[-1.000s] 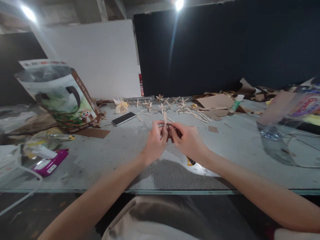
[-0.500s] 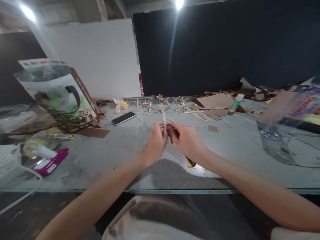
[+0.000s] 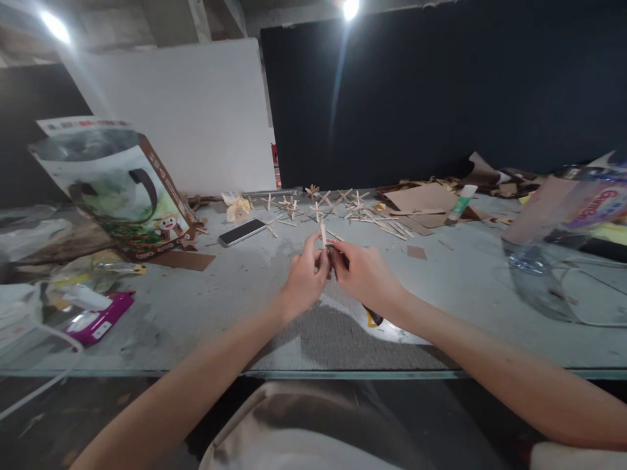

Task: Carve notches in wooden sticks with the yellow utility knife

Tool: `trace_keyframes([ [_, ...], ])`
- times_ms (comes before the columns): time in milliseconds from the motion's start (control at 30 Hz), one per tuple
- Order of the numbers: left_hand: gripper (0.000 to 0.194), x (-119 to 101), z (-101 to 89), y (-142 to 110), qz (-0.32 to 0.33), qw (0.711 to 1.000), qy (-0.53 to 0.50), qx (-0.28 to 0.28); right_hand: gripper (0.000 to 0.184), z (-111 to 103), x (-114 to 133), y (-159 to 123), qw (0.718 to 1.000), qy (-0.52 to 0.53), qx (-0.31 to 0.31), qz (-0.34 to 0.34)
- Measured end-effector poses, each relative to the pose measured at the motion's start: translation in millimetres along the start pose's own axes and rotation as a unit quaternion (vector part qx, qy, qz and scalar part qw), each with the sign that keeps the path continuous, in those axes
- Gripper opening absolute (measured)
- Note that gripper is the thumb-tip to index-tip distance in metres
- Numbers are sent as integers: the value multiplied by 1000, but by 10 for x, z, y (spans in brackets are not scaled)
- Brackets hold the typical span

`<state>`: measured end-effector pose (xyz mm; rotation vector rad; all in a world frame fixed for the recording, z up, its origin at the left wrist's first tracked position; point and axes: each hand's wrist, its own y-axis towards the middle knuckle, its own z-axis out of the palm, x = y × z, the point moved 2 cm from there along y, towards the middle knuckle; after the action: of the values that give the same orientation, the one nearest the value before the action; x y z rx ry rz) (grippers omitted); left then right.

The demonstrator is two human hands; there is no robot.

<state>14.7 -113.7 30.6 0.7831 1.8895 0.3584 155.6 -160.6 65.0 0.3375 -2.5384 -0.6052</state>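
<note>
My left hand point(image 3: 304, 279) and my right hand point(image 3: 364, 274) meet over the middle of the grey table point(image 3: 235, 294). Both are closed in a pinch on a small wooden stick point(image 3: 323, 233) that stands upright between the fingertips. The right hand also seems to grip a dark tool; its black and yellow end point(image 3: 373, 318) shows below the wrist. Behind the hands lie several small star-shaped stick pieces point(image 3: 318, 205) and loose sticks.
A phone point(image 3: 242, 232) lies behind the hands to the left. A printed carton point(image 3: 117, 186) leans at the left, with a purple packet point(image 3: 95, 323) and plastic bags near it. Cardboard scraps point(image 3: 424, 199) and a glue tube point(image 3: 460, 203) lie at back right. A clear plastic jar point(image 3: 568, 248) stands at right.
The stick has turned more upright and looks narrower between my fingertips. My left fingers have shifted slightly on it. Both hands stay in the same place.
</note>
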Motion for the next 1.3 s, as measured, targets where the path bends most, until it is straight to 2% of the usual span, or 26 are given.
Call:
trace_keyframes([
  [200,39,-2,-28,8,25,999,32,6,26,4,17,12,1000,3,1,-1],
  [333,40,-64,-39,-5,15,999,40,2,26,-8,37,-1,1000,22,-20,7],
  [533,36,-90,-30,2,18,999,31,-3,29,-41,17,-14,993,113,-34,9],
  [767,36,-36,-88,46,20,999,46,19,31,-51,-40,8,946,314,28,73],
  [867,37,7,-74,34,10,998,50,40,28,-87,-58,33,935,345,12,81],
  [967,37,21,-27,10,7,998,14,54,27,-103,-81,36,938,339,1,75],
  [1067,36,3,-8,12,-13,999,-36,36,31,-96,-102,18,952,301,0,53],
  [1200,27,-11,-68,66,-34,997,-61,13,35,-171,-161,33,975,201,-90,8],
  [1267,25,5,-101,94,-40,997,-68,25,37,-223,-213,72,980,153,-129,-1],
  [1300,27,17,-113,105,-42,996,-75,34,38,-239,-240,98,982,135,-129,-3],
])
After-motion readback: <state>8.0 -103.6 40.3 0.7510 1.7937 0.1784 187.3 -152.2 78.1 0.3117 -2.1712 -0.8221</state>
